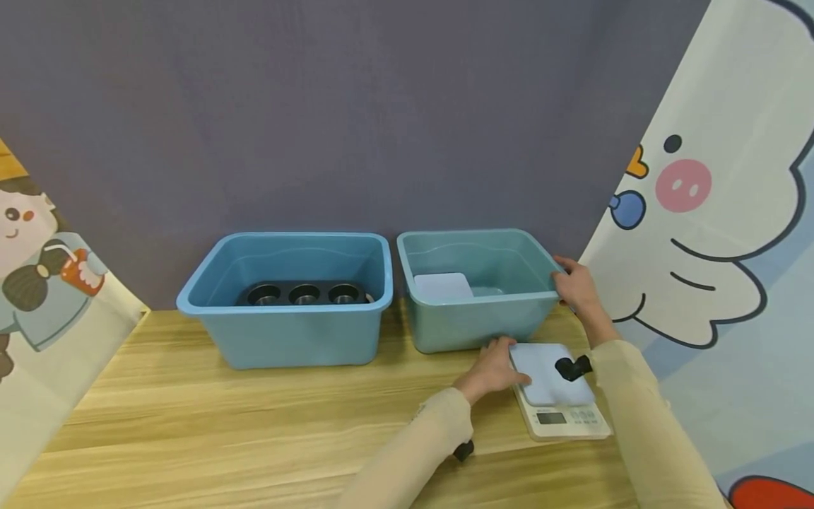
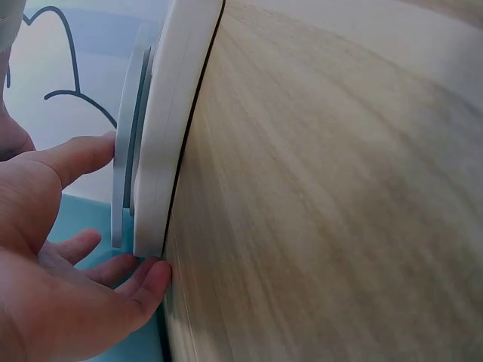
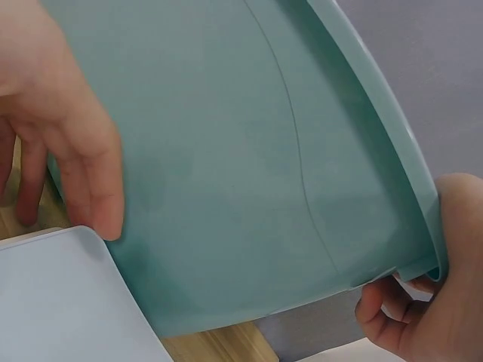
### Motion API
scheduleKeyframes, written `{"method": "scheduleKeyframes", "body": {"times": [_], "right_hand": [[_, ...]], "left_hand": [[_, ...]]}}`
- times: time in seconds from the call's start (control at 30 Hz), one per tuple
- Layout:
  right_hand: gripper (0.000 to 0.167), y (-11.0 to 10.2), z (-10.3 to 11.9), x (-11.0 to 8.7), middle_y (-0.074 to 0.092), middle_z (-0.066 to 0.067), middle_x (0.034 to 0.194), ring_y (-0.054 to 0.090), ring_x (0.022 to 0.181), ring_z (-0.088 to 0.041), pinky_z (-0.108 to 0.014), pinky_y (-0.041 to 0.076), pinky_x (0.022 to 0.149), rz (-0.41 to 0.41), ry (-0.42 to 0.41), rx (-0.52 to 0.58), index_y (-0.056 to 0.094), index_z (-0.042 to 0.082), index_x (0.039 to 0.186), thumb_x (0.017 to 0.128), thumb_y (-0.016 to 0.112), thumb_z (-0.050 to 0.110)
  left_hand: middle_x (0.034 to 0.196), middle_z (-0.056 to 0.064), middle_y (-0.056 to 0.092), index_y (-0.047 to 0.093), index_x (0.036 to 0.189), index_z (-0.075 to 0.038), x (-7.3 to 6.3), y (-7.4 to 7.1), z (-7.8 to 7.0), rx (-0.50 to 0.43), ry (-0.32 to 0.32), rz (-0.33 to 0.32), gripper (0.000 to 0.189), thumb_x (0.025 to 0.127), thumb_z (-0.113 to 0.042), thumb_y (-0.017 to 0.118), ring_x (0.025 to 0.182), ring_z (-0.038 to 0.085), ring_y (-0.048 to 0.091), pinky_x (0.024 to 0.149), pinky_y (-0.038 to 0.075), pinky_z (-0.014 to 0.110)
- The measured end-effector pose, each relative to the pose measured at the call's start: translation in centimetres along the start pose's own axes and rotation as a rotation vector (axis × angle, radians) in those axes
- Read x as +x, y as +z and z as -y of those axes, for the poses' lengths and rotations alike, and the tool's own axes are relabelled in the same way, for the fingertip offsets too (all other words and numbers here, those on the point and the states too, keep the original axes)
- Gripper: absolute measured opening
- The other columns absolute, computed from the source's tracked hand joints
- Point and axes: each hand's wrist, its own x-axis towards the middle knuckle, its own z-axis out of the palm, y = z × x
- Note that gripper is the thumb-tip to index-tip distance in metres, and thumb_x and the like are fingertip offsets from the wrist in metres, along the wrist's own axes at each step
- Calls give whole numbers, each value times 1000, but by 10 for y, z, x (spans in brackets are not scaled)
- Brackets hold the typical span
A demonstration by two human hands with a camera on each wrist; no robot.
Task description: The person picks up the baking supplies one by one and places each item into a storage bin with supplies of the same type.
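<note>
A white kitchen scale with a display and a square white-grey weighing plate lies on the wooden table, in front of the teal plastic bin. My left hand is at the scale's far left corner. In the left wrist view its thumb touches the plate's edge, and fingertips rest by the scale's end, low at the tabletop. My right hand grips the bin's right rim, fingers curled under the lip in the right wrist view. Inside the bin lies a white flat-topped object.
Left of the teal bin stands a blue bin holding a dark muffin tin. A grey-purple panel rises behind both bins. Cartoon-printed panels flank the wooden table.
</note>
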Motion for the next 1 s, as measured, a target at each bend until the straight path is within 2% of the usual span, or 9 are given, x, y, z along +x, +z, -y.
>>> {"method": "scheduleKeyframes", "body": {"times": [0.23,0.47,0.6,0.83,1.0], "right_hand": [[55,0,2,-1,45,-34,142,56,105,-40,-28,50,56,0,0,1,32,4,154,101,38,18],[55,1,-1,-1,43,-34,144,56,105,-40,-28,51,56,7,1,-4,31,4,155,102,37,19],[55,0,-1,0,43,-34,144,55,106,-41,-28,51,57,7,5,-2,30,4,155,102,37,20],[56,-1,1,-2,42,-33,144,55,105,-40,-29,51,59,9,12,-11,29,6,156,102,36,20],[55,1,2,-2,44,-34,142,56,102,-38,-28,51,57,2,15,-14,30,5,155,102,37,20]], "left_hand": [[137,3,52,48,139,-18,-3,-4,1,-15,1,24,70,81,-37,81,132,27,45,105,42,32],[139,3,52,48,141,-17,-6,-11,4,13,-8,49,73,79,-37,82,134,27,45,107,42,33],[142,4,52,47,143,-16,-7,-18,6,19,-13,81,78,78,-35,84,135,28,45,108,41,32],[149,8,48,41,148,-9,-7,-28,12,-45,-16,139,87,76,-28,86,137,20,46,108,40,26],[151,8,47,41,149,-7,-8,-33,18,-8,-25,176,91,75,-31,87,138,20,45,110,39,26]]}}
